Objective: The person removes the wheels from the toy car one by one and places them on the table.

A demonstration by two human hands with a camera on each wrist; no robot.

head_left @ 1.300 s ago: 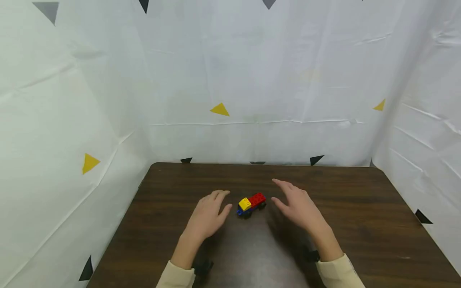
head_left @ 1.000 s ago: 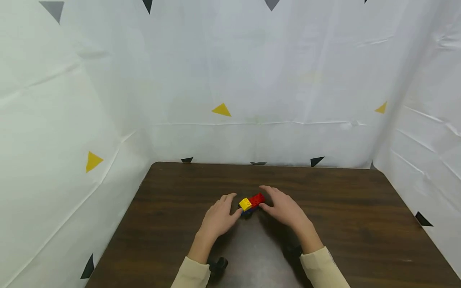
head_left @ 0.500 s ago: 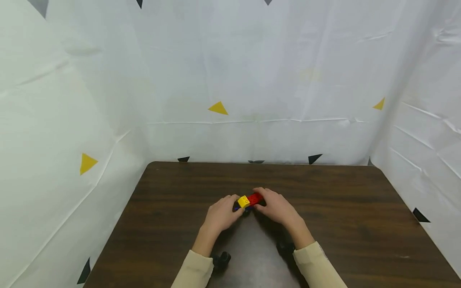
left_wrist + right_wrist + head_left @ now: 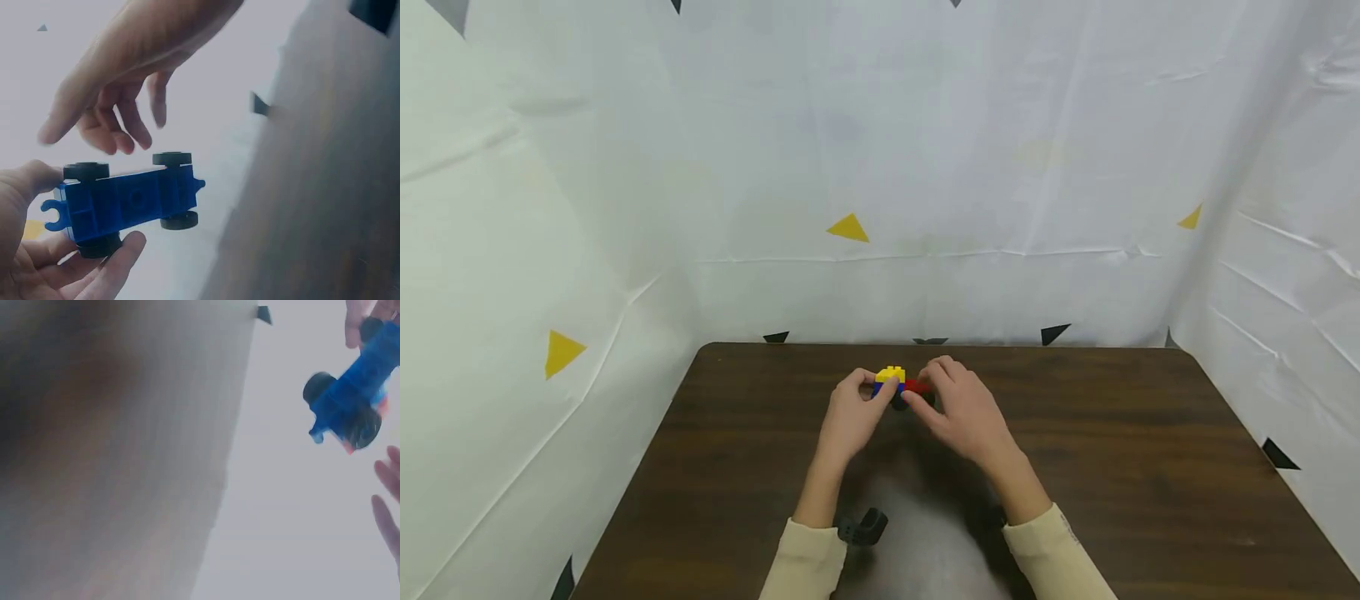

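A small toy car [image 4: 901, 385] with a blue wheeled base, a yellow brick and a red brick is lifted off the dark wooden table [image 4: 1112, 467]. My left hand [image 4: 877, 387] grips its yellow end between thumb and fingers. In the left wrist view the car's blue underside [image 4: 128, 203] and black wheels face the camera, with my left hand [image 4: 78, 212] round one end. My right hand [image 4: 925, 385] hovers at the red end with spread fingers [image 4: 122, 140], a small gap from the car. The right wrist view shows the car [image 4: 347, 409], blurred, apart from my right fingers [image 4: 389, 478].
White sheet walls [image 4: 925, 167] with yellow and black triangles close in the table on the back, left and right. A black wrist strap mount [image 4: 861, 527] shows under my left sleeve.
Both hands closed in on the car from either side. The left hand took hold of it and lifted it off the table, away from me. The right hand followed.
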